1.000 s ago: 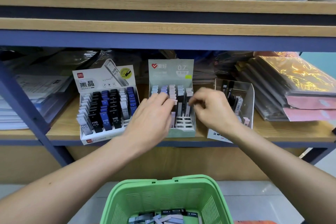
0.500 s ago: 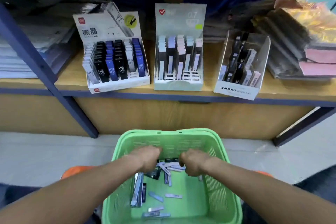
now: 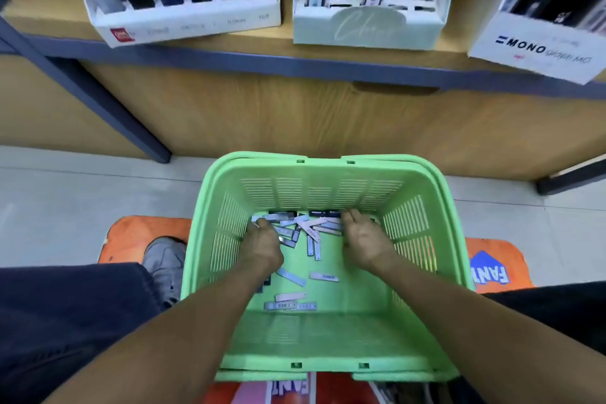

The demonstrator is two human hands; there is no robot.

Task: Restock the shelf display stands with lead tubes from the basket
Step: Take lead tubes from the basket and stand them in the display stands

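Lead tubes [image 3: 303, 233] lie scattered on the floor of the green basket [image 3: 321, 170], most heaped toward its far wall. Left hand [image 3: 262, 241] rests on the heap, fingers curled over tubes (grip cannot be confirmed). Right hand [image 3: 364, 236] reaches in, fingers loosely extended, touching the heap. Display stands [image 3: 367, 26] occupy the shelf [image 3: 328, 65] above.

Was evenly, brightly lit from overhead, with soft shadows. Showed motion blur toward the upper edge, strong wide-angle bending at the corners, and sharpest detail mid-frame.
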